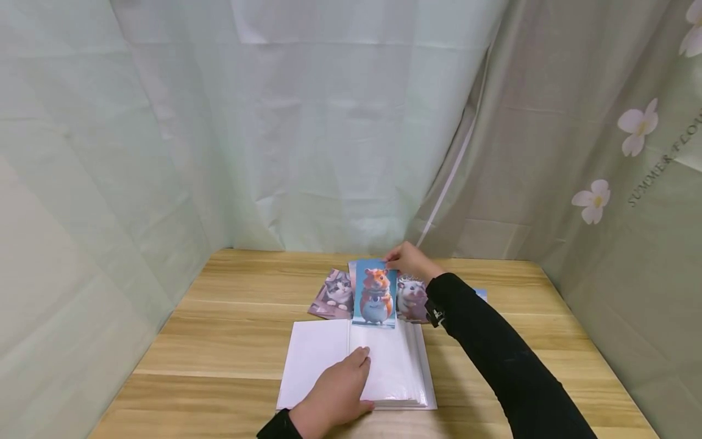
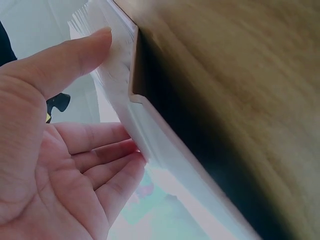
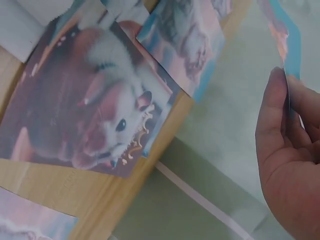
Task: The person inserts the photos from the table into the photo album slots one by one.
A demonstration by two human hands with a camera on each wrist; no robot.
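Hamster card (image 1: 375, 299) and album (image 1: 318, 353) lie before you, the album nearer. Your left hand (image 1: 337, 387) rests over the album's near edge, thumb spread away from straightened fingers. Unfolded on the tabletop (image 1: 219, 341), the album shows a plain white left side and glossy sleeves stacked on its right.

At the album's far edge, the hamster card's lower end overlaps the album from your viewpoint. Upright in format, the card has a blue ground, an orange-and-white hamster above and a rounded grey-blue, koala-like figure below; the right wrist view catches it nearly edge-on. Your right hand (image 1: 414, 262), beyond the album, pinches its upper right corner between thumb and fingers.

Also past the album lie a cat card (image 1: 336, 292) leftward and a crowned-animal card (image 1: 411, 297) rightward. Farther beyond the album hangs a pale curtain (image 1: 351, 134).
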